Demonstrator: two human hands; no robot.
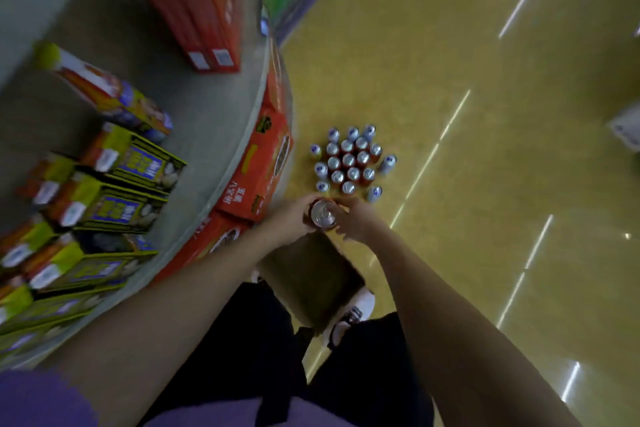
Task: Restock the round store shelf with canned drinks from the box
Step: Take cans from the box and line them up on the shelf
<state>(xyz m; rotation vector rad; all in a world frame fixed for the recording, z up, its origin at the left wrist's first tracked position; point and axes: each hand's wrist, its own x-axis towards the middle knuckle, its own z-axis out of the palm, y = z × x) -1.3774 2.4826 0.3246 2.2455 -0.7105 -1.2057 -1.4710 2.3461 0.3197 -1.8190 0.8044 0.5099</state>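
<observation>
At the far left the round shelf (221,121) curves through the view, its grey top carrying yellow-and-blue cartons (114,191) in a row and red cases (197,3) farther back, with more red cases (256,166) on the tier below its rim. Just right of that rim, low over the floor, the left hand (294,218) wraps its fingers round the side of a red can (322,213) held upright with its silver top facing the camera. The right hand (356,220) meets the same can from the other side, fingertips curled against its edge, so both hands are together on the one drink. Beneath them stands the brown box (311,284), open and seemingly empty from this angle, beside a white shoe (353,315). Beyond the hands, a cluster of cans (349,163) stands on the yellow floor (485,114), red ones in the middle and blue-and-white ones round the outside, close to the shelf but apart from it. The step in hand looks like carrying a single can between box, floor group and shelf. The next move probably calls for one hand to take the can alone and swing it left to an open spot on the shelf, setting it down upright without knocking the cartons.
</observation>
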